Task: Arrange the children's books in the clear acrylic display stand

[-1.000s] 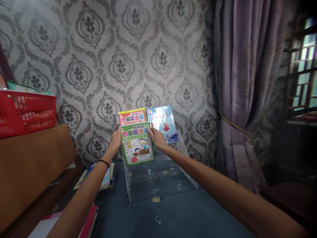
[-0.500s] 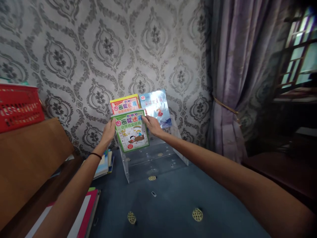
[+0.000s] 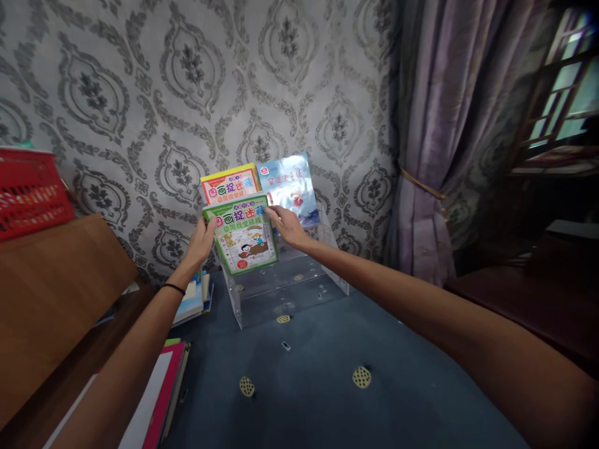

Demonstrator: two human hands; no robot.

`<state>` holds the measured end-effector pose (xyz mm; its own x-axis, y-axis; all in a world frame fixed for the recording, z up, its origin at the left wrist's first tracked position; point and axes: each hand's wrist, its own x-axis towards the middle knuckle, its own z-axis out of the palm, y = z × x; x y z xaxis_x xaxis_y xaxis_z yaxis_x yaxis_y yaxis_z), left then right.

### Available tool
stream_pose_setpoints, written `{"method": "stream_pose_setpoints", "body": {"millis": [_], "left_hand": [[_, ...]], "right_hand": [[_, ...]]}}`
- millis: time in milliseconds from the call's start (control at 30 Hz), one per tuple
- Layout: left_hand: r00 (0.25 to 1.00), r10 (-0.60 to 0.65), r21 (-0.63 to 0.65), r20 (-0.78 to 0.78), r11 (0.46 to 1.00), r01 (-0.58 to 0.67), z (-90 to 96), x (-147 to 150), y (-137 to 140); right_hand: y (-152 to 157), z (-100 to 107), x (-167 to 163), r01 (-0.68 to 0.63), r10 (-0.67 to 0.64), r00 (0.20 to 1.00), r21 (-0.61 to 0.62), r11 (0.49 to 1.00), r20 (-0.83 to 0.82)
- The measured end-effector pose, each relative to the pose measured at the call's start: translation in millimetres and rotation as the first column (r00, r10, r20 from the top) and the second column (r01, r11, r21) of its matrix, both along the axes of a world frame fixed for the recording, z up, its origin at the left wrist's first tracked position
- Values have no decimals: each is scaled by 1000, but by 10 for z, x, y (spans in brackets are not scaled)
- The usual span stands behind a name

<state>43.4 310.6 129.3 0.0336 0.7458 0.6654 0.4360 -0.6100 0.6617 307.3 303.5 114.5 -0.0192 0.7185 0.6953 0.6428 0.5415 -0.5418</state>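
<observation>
A green-bordered picture book point(image 3: 246, 240) is held upright at the clear tiered book stand point(image 3: 281, 284). My left hand point(image 3: 202, 240) grips its left edge, and my right hand point(image 3: 286, 226) grips its upper right edge with the thumb on the cover. Behind it, on the stand's upper part, a yellow and red book point(image 3: 229, 182) shows only its top. To the right of that one leans a blue book point(image 3: 292, 187), its lower left partly covered by my right hand. Whether the green book's bottom edge rests on a tier, I cannot tell.
A blue-grey tablecloth point(image 3: 318, 393) with yellow spotted shapes lies under the stand. Books point(image 3: 194, 299) lie left of the stand; pink-edged books point(image 3: 163, 393) are nearer. A red basket point(image 3: 32, 193) tops a brown wooden board point(image 3: 60, 293). A curtain point(image 3: 430, 156) hangs at right.
The view has tilted and shifted slightly, so the stand and books appear higher and a little further left. Both hands keep their hold on the green book, which has barely moved against the stand.
</observation>
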Motion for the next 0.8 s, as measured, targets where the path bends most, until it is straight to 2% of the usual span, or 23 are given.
{"method": "stream_pose_setpoints", "body": {"millis": [100,200,300,400,533,633,700,800], "left_hand": [[998,57,-20,0,998,-57,-25,-24,-48],[997,63,-38,48,997,-61,-58,-44,-76],[978,55,-102,200,994,-36,-60,-55,-22],[924,84,-189,373,982,-13,7,-52,107],[906,69,-217,417,976,25,154,-11,276],[902,36,-248,430,966,79,252,81,349],[899,9,-259,438,959,117,305,175,368],[885,-61,-267,462,942,204,366,324,362]], "right_hand": [[-58,-108,38,-1,4,999,64,998,-46],[-213,-303,60,-12,27,997,206,978,-74],[-484,-592,46,-65,78,996,277,959,-38],[-785,-983,10,-149,144,989,301,942,39],[-1068,-1585,-2,-242,225,969,213,947,102],[-1182,-1953,36,-272,258,959,122,955,117],[-1234,-2100,71,-294,283,950,70,953,132],[-1282,-2177,103,-313,308,941,18,950,140]]}}
